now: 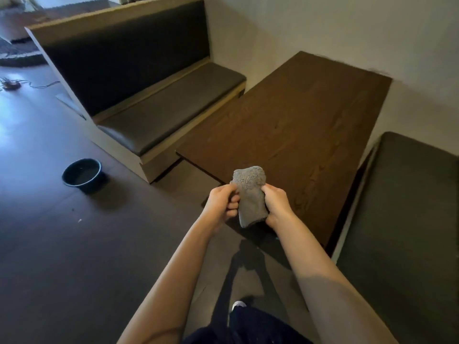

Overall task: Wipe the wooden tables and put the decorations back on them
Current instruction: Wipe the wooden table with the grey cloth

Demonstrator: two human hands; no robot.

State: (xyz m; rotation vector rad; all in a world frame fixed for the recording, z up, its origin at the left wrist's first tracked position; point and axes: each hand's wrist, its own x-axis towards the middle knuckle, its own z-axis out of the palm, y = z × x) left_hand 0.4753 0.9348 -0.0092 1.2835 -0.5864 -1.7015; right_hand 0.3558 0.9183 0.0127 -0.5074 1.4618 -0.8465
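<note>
A folded grey cloth [250, 194] is held upright between both hands, just above the near corner of a dark wooden table [298, 125]. My left hand [222, 202] pinches its left edge with curled fingers. My right hand [277, 204] grips its right side. The tabletop carries nothing that I can see. No decorations are in view.
A grey-cushioned bench [159, 120] with a dark backrest stands left of the table, and a second bench seat [407, 219] is on the right. A dark blue basin [82, 173] sits on the floor at left. The table's far end meets a white wall [323, 26].
</note>
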